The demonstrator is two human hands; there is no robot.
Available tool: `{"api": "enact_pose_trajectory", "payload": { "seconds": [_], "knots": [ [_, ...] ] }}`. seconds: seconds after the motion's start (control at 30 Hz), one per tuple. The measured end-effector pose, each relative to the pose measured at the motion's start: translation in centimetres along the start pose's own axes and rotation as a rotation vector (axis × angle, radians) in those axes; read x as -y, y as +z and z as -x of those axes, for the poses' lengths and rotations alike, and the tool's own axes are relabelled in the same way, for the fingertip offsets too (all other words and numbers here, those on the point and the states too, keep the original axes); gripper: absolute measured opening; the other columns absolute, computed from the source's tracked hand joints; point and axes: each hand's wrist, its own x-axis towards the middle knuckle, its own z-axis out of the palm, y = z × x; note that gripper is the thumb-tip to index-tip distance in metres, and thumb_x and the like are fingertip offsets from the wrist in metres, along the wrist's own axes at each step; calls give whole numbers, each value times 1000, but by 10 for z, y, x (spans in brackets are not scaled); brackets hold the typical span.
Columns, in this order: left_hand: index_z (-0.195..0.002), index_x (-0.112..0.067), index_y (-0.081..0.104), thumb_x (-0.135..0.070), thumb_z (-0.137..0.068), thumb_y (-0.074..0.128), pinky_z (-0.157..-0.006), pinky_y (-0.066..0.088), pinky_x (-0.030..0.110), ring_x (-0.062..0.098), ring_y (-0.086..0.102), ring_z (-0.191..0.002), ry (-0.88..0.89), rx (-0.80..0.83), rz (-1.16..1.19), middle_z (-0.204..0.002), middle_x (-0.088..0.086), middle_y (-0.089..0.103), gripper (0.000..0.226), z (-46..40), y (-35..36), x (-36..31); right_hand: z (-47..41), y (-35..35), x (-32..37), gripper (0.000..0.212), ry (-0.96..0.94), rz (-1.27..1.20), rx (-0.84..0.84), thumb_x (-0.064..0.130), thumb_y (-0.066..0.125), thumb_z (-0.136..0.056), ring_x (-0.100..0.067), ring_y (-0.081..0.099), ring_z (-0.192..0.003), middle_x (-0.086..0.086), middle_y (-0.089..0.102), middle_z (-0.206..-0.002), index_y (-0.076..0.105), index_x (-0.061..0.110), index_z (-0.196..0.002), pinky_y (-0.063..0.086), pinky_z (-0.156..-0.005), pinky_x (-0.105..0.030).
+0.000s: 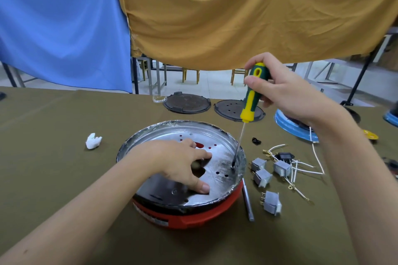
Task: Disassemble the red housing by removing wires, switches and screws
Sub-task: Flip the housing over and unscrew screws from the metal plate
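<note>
- The red housing [193, 215] sits low in the middle of the frame on the olive table cloth [53, 157], with its round silver metal plate [217, 170] facing up inside a foil-edged rim.
- Your left hand [183, 161] lies on that plate, fingers spread and fairly straight, pressing down, with the fingertips near the dark opening at the plate's centre.
- Your right hand [277, 88], in the upper right of centre, grips the green-and-yellow handle of a screwdriver [252, 97], thumb and fingers curled round it.
- The screwdriver's shaft slants down and left, and its tip sits on a screw [232, 166] at the right side of the plate.
- Just right of the housing lie four grey switches [271, 202] and a loose tangle of white wires [301, 170] with gold terminals, all on the cloth.
- A slim grey rod [247, 202] lies along the housing's right edge.
- A crumpled white tissue [93, 141] lies to the left of the housing, well apart from it.
- Two dark round covers [187, 103] rest at the far edge of the table, and a blue housing [295, 127] lies at the right, partly behind your right wrist.
- Blue and mustard cloths hang across the top of the frame.
</note>
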Motion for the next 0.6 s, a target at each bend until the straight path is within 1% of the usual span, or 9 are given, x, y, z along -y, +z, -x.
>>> {"api": "enact_pose_trajectory", "payload": {
  "seconds": [0.03, 0.1, 0.17, 0.23, 0.33, 0.43, 0.5, 0.53, 0.6],
  "knots": [
    [-152, -50, 10, -73, -80, 58, -106, 37, 40, 25, 29, -143, -1, 1, 6, -159, -14, 8, 90, 0, 0, 0, 0, 3, 1, 14, 33, 143, -78, 43, 50, -100, -18, 49, -67, -1, 50, -78, 51, 30, -106, 46, -60, -32],
    [-152, -50, 11, -73, -79, 58, -107, 37, 41, 24, 30, -142, -4, 3, 8, -158, -14, 10, 90, 0, 0, 1, -1, 14, 3, 37, 75, 530, -244, 60, 43, -98, -23, 49, -62, 0, 53, -67, 46, 22, -99, 37, -49, -33],
    [-152, -50, 11, -74, -79, 58, -109, 36, 43, 24, 30, -142, -6, 3, 0, -157, -14, 11, 90, 0, 1, 0, 0, 25, 12, 45, 50, 774, -365, 60, 43, -98, -31, 46, -63, -5, 47, -62, 41, 15, -95, 23, -47, -33],
    [-152, -50, 11, -74, -79, 58, -111, 34, 44, 24, 28, -142, -5, 3, -8, -157, -14, 12, 90, 0, 1, 0, -2, 27, 18, 34, -46, 736, -299, 47, 46, -102, -31, 43, -60, -4, 43, -60, 38, 14, -98, 19, -48, -33],
    [-152, -49, 10, -74, -79, 57, -112, 33, 45, 24, 28, -143, -3, 6, -15, -158, -14, 11, 90, 1, 0, 0, 0, 16, 25, 15, -177, 312, 57, 38, 47, -103, -19, 40, -59, -2, 44, -67, 44, 23, -106, 32, -55, -33],
    [-152, -50, 10, -73, -80, 57, -113, 33, 46, 24, 28, -143, -6, 7, -12, -158, -13, 11, 90, 1, 0, -1, 5, 2, 25, 4, -145, 125, 139, 28, 48, -103, -33, 44, -74, -21, 48, -86, 50, 26, -106, 44, -67, -52],
    [-152, -50, 10, -73, -80, 57, -113, 33, 46, 24, 28, -143, -6, 7, -11, -158, -13, 11, 89, 0, 0, -1, 7, -5, 23, 8, -51, 201, 95, 37, 47, -103, -28, 49, -67, -18, 52, -80, 50, 30, -104, 45, -61, -52],
    [-152, -50, 10, -73, -80, 57, -113, 33, 46, 23, 29, -143, -6, 5, -10, -158, -13, 11, 89, 0, 0, -1, 7, -5, 22, 17, -7, 326, 43, 47, 45, -101, -20, 51, -60, -8, 52, -70, 49, 31, -103, 42, -54, -44],
    [-152, -49, 11, -73, -80, 57, -112, 34, 45, 23, 31, -141, -5, 4, -9, -157, -13, 13, 89, 0, -1, -1, 9, 6, 24, 43, 31, 641, -139, 68, 41, -93, -22, 52, -61, -1, 53, -64, 46, 26, -99, 33, -50, -34]
  ]
}}
